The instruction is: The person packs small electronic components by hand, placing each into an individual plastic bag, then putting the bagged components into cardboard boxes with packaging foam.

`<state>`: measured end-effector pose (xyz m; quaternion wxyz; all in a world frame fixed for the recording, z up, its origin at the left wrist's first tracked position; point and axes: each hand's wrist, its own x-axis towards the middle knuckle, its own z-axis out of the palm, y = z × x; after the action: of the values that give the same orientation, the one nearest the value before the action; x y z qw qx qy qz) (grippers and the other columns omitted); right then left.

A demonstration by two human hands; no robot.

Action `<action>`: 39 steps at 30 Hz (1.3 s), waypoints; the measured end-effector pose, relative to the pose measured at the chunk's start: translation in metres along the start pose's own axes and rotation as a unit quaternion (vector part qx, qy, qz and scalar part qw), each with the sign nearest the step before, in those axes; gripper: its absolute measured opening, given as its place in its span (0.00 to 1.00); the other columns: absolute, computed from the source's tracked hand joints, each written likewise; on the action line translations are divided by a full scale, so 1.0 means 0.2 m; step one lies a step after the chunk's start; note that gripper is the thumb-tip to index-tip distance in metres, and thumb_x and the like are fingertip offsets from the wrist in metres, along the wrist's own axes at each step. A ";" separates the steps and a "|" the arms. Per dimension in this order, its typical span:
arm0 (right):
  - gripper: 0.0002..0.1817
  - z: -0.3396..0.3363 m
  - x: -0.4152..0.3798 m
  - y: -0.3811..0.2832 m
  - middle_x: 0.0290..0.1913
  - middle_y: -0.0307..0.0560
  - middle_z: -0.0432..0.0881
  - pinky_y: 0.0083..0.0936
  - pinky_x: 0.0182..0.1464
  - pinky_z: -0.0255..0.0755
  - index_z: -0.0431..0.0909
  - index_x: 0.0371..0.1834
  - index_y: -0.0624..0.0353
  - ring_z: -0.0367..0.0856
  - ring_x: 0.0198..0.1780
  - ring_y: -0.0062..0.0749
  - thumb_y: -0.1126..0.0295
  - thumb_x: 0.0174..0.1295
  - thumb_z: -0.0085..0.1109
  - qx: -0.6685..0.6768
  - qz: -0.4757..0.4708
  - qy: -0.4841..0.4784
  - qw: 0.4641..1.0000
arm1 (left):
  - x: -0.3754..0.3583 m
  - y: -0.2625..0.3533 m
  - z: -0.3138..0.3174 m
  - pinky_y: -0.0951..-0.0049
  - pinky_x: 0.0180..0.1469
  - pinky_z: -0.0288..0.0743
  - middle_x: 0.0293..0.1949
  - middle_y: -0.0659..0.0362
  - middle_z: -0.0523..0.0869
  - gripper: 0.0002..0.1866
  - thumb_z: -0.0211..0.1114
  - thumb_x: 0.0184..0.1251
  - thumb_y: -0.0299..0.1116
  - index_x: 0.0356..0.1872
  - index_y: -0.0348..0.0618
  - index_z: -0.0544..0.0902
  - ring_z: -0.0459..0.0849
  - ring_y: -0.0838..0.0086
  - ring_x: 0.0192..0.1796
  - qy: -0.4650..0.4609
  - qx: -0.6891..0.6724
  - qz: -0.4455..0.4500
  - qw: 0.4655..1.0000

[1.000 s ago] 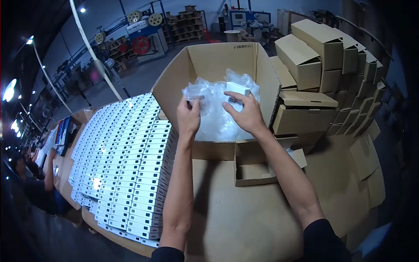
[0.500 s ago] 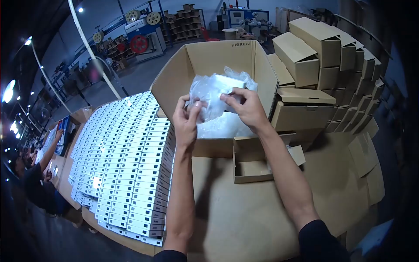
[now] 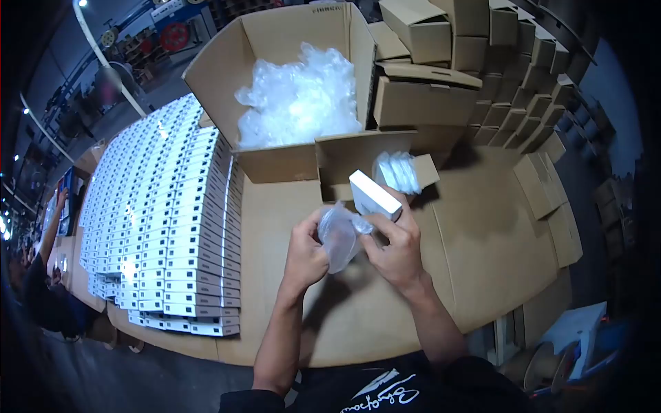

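Above the cardboard-covered table, my left hand (image 3: 308, 251) is closed on a crumpled clear plastic bag (image 3: 338, 237). My right hand (image 3: 399, 244) grips a small white box (image 3: 374, 195), tilted, and its thumb and fingertips also pinch an edge of the plastic. Just behind the hands is a small open carton (image 3: 365, 141) with several plastic-wrapped items (image 3: 397, 172) at its right side. A large open cardboard box (image 3: 275, 164) beyond it holds a heap of clear plastic bags (image 3: 303, 100).
Stacks of slim white boxes (image 3: 155, 213) cover the table's left side. Brown cartons (image 3: 427, 96) are piled at the back right, with flattened cardboard (image 3: 547, 199) at the right edge. Another person's arm (image 3: 51, 227) shows at the far left.
Both hands have come down and nearer, out from over the large box. The white box is now out of the plastic bag, in my right hand. The view has tilted downward.
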<state>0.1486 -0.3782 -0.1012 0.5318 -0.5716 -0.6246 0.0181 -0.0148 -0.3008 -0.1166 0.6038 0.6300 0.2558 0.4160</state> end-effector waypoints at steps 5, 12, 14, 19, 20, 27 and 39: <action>0.14 -0.12 -0.21 -0.07 0.60 0.61 0.77 0.41 0.61 0.78 0.88 0.43 0.60 0.82 0.61 0.55 0.75 0.52 0.78 0.029 0.158 -0.079 0.984 | -0.17 -0.14 0.08 0.74 0.49 0.80 0.41 0.58 0.89 0.08 0.64 0.73 0.25 0.48 0.35 0.86 0.86 0.77 0.44 -0.026 0.085 -0.058 0.994; 0.08 -0.12 -0.36 0.02 0.59 0.64 0.77 0.44 0.58 0.78 0.85 0.41 0.66 0.83 0.57 0.59 0.77 0.60 0.71 0.000 0.182 -0.077 0.980 | -0.17 -0.16 0.09 0.78 0.46 0.78 0.38 0.62 0.84 0.08 0.66 0.74 0.22 0.49 0.35 0.81 0.82 0.82 0.40 -0.041 0.041 -0.140 0.988; 0.08 -0.15 -0.35 0.03 0.58 0.65 0.77 0.44 0.57 0.77 0.85 0.42 0.66 0.82 0.56 0.61 0.78 0.61 0.70 -0.007 0.187 -0.100 0.977 | -0.15 -0.17 0.05 0.78 0.49 0.78 0.43 0.61 0.83 0.11 0.68 0.72 0.20 0.50 0.36 0.77 0.82 0.81 0.46 -0.045 0.000 -0.101 0.994; 0.09 -0.22 -0.37 0.07 0.54 0.63 0.78 0.43 0.58 0.75 0.84 0.44 0.67 0.81 0.55 0.61 0.77 0.62 0.67 0.004 0.223 -0.190 0.956 | -0.11 -0.15 -0.05 0.73 0.53 0.78 0.47 0.57 0.81 0.14 0.67 0.66 0.15 0.50 0.38 0.77 0.81 0.75 0.51 -0.054 -0.137 -0.083 0.986; 0.09 -0.23 -0.38 0.08 0.54 0.63 0.78 0.43 0.58 0.75 0.84 0.44 0.67 0.81 0.54 0.61 0.77 0.62 0.67 0.015 0.222 -0.204 0.953 | -0.12 -0.17 -0.06 0.73 0.53 0.78 0.47 0.57 0.81 0.15 0.67 0.65 0.15 0.50 0.38 0.77 0.81 0.74 0.51 -0.039 -0.172 -0.081 0.981; 0.09 -0.18 -0.46 0.13 0.49 0.55 0.79 0.36 0.55 0.76 0.84 0.44 0.69 0.82 0.49 0.44 0.72 0.68 0.66 0.151 0.315 -0.176 0.920 | -0.16 -0.26 -0.08 0.67 0.63 0.78 0.60 0.54 0.77 0.29 0.70 0.69 0.36 0.66 0.37 0.69 0.79 0.67 0.62 0.046 -0.358 -0.055 0.931; 0.20 -0.01 -0.45 0.23 0.52 0.53 0.82 0.30 0.54 0.77 0.86 0.48 0.69 0.82 0.49 0.32 0.63 0.62 0.78 0.192 0.272 -0.068 0.940 | -0.16 -0.26 0.09 0.72 0.56 0.78 0.50 0.58 0.87 0.15 0.73 0.70 0.24 0.55 0.33 0.82 0.85 0.77 0.51 0.025 -0.052 -0.084 0.995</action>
<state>0.1625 -0.4293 -0.1861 0.5626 -0.6041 -0.4646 0.3205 -0.0069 -0.3288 -0.1731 0.6617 0.5638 0.3006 0.3923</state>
